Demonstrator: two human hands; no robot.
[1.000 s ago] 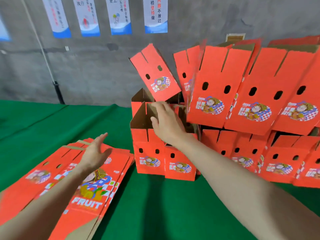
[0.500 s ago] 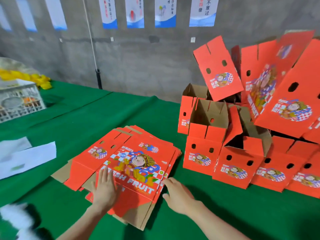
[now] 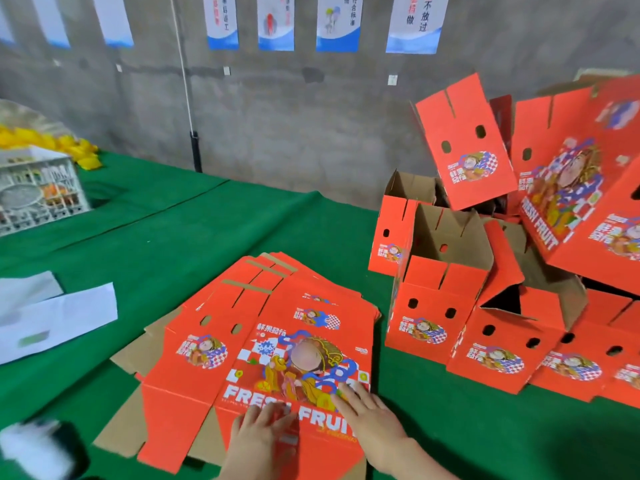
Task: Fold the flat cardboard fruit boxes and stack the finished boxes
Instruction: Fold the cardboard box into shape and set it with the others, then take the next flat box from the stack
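Here our left hand and right hand lie spread, fingers flat, on the top flat box of the pile on the counter (finished boxes heaped to the right); we should lift one sheet only.

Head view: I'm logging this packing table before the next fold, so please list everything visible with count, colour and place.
flat box blanks: stack, count unclear, red, on the cloth in front
folded boxes: many, red, piled at right
cloth: one, green, spread under everything
crate: one, white, far left
yellow items: several, behind the crate
paper sheets: about two, white, left on cloth
posters: several, white-blue, on grey wall
blurred object: one, black-white, lower left
left hand: flat on top blank
right hand: flat on top blank
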